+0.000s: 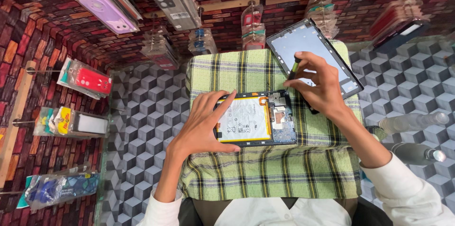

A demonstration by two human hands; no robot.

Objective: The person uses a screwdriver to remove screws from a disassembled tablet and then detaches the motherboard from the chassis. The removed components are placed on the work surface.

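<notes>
Far left, packaged phone cases (87,80) hang on pegs against a brick-pattern wall, with more cases (110,10) higher up. Next comes a glass counter (142,126) over a cube-pattern surface, and on it lies a green plaid cloth (265,169).

The left hand (201,124) rests on the cloth at the left end of an opened tablet (256,118). Its fingers are spread wide and flat: the forefinger lies along the tablet's top edge, the thumb along its bottom edge, so the hand brackets the device and steadies it without closing round it. The tablet lies flat, near the middle of the cloth, back off, showing a large white battery (244,119) on the left and a circuit board (282,117) on the right.

The right hand (320,86) hovers just above and to the right of the tablet's upper right corner. Its fingers are curled together, pinching a small tool (295,67) with a green and black handle; the tip is hidden by the hand.

Behind that hand, the tablet's back cover (303,41) lies tilted at the cloth's far right corner, pale inner face up. Further right, two clear bottles (412,122) lie on the counter
</notes>
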